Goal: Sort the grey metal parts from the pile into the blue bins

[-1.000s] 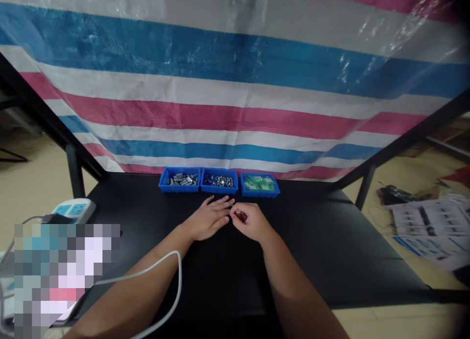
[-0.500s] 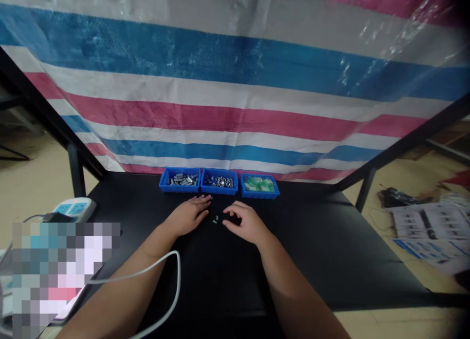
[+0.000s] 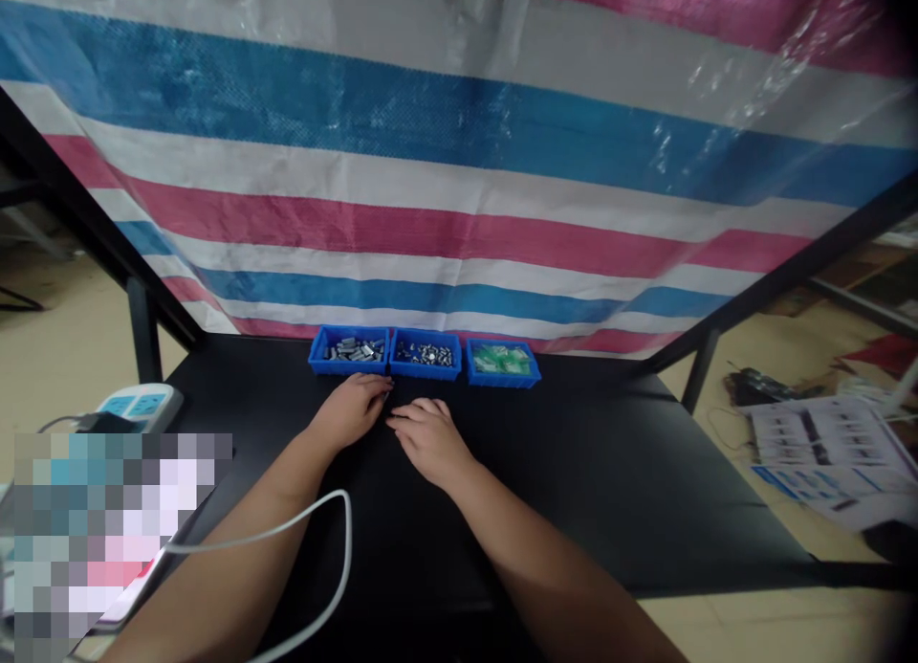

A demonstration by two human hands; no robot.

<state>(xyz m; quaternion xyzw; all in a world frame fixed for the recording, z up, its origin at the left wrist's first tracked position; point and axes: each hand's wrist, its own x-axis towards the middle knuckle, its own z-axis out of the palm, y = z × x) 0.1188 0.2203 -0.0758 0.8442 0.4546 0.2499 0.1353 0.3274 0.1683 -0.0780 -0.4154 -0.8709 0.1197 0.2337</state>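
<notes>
My left hand is on the black table in front of the left bin, its fingers curled in and the thumb drawn close to them. Something tiny shows near its fingertips, too small to name. My right hand lies palm down just to the right, fingers stretched leftward toward my left thumb. No small screws show on the table; the spot where they lay is covered by my right hand. Beyond the hands stand a blue bin of metal cylinders, a blue bin of small screws and a blue bin of green-and-clear packets.
A white cable loops over my left forearm. On the left are a power strip and a blurred-out device. A striped tarp hangs behind the black table. Papers lie on the floor at right.
My right hand has moved left and now covers where the loose screws were. My left hand has pulled back slightly left, its fingers curling from a flatter spread.
</notes>
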